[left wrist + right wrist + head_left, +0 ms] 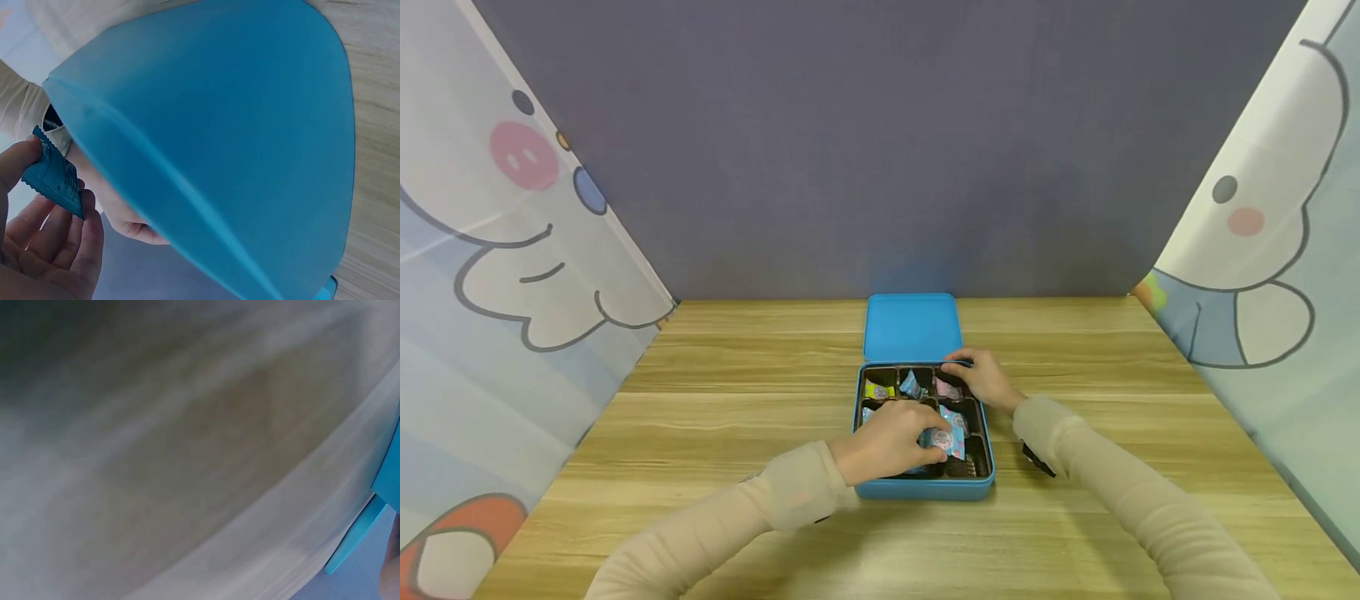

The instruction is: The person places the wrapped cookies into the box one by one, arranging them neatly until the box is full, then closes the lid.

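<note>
My left hand (895, 435) pinches a blue wrapped candy (953, 442) between thumb and fingers, over the front right part of a blue box (925, 490). In the left wrist view the same candy (56, 178) shows its crimped wrapper ends. At the box's back right corner, my right hand (991, 383) grips the rim with thumb and fingers. A dark divided tray inside the box holds a yellow candy (878, 390), a blue candy (912, 385) and a pink candy (948, 389). The left hand covers some compartments.
The blue lid (912, 325) lies folded open behind the box on the wooden table (737, 375). A dark grey panel (895, 150) rises at the table's back edge. Printed cartoon curtains (1262, 242) hang on both sides.
</note>
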`<state>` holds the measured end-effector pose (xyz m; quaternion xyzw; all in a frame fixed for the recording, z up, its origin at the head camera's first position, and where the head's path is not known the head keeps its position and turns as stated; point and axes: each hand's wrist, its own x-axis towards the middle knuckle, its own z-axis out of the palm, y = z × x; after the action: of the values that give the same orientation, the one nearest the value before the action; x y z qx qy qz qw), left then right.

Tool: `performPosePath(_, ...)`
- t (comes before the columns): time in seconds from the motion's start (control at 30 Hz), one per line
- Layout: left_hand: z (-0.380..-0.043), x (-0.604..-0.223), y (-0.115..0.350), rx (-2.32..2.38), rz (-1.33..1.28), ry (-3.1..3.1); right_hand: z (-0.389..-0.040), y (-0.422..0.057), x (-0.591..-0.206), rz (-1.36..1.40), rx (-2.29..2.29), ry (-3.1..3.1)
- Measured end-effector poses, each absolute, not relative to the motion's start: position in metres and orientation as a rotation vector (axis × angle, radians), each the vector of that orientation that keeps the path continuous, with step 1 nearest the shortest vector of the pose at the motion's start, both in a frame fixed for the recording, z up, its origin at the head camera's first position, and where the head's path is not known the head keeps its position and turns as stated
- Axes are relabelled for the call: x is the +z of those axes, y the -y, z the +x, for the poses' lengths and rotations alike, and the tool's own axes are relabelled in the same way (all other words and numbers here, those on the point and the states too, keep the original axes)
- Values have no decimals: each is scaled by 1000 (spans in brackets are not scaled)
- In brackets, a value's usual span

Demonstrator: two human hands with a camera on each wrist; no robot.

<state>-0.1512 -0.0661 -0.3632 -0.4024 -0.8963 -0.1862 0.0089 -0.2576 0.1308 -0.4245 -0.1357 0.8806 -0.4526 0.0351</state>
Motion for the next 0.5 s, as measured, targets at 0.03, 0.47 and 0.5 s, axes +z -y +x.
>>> performPosePath(0.03,-152,-363,65,-580,-1260,2798,-258,-131,-424,-406,-1389,-2704)
performPosePath(0.47,-155,-368,53,-536,-1282,2847,-258,-130,-424,-355,-1372,-2691)
performPosePath(0.5,-155,-369,52,-527,-1286,2849,-258,-130,-425,-348,-1374,-2689)
